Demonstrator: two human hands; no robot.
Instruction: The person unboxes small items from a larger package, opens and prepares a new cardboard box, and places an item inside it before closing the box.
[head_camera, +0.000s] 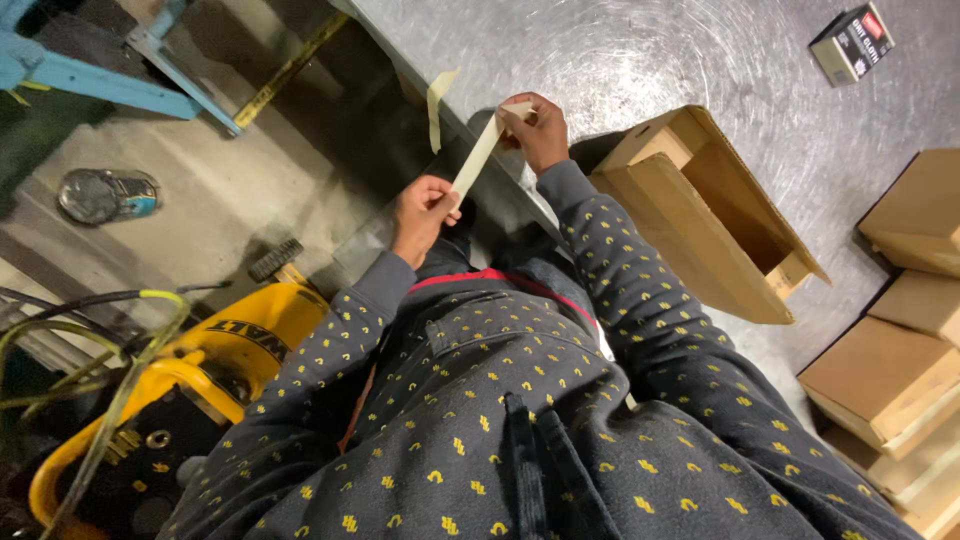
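A strip of pale masking tape (479, 153) is stretched between my two hands. My left hand (422, 212) pinches its lower end, just off the edge of the metal table (640, 60). My right hand (538, 130) grips the upper end over the table's edge, fingers curled; a tape roll may be hidden in it. Another short piece of tape (437, 103) hangs from the table's edge nearby. My dark sleeves with small yellow marks fill the lower part of the view.
An open cardboard box (712, 212) lies on its side on the table right of my right hand. Several closed boxes (905, 370) are stacked at the right. A small dark carton (852, 42) lies far right. Below left: a yellow machine (200, 370) with hoses, and a can (105, 193).
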